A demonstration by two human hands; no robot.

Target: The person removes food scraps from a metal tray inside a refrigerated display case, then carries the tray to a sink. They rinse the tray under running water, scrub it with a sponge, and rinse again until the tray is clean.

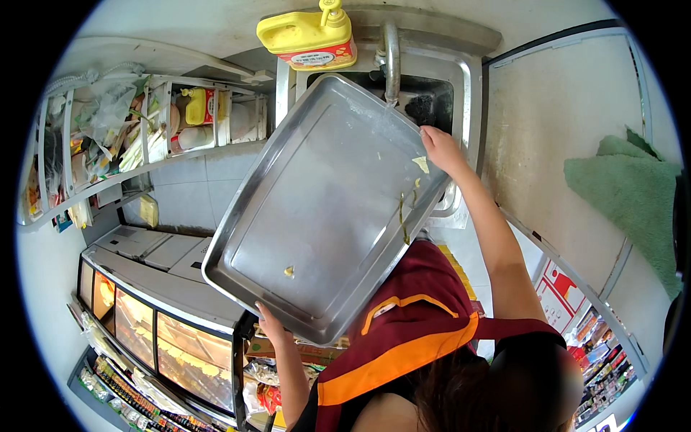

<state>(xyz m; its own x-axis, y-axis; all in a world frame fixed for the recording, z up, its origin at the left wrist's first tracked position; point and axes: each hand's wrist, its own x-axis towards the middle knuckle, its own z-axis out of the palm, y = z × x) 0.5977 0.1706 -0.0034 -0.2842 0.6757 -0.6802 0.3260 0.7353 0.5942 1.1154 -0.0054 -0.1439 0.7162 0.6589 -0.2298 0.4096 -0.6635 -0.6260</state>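
A large rectangular metal tray (318, 200) slants across the middle of the view, its upper end over a stainless steel sink (469, 92). My left hand (272, 324) grips the tray's rim at the lower end, fingers partly hidden. At the upper right, my right hand (442, 150) holds the opposite rim beside the sink basin. The curved metal faucet (392, 65) has its spout just above the tray's edge, where water appears to meet the metal. Yellowish scraps (421, 164) and dark green strands (402, 216) lie on the tray's right side; a small yellow bit (290, 271) lies near its lower end.
A yellow pump jug (313, 40) stands behind the sink at left. A white rack (146, 124) holding bags, green onions and another yellow jug runs along the left. Below it is a lit glass display case (162, 335). At far right hangs a green cloth (626, 183).
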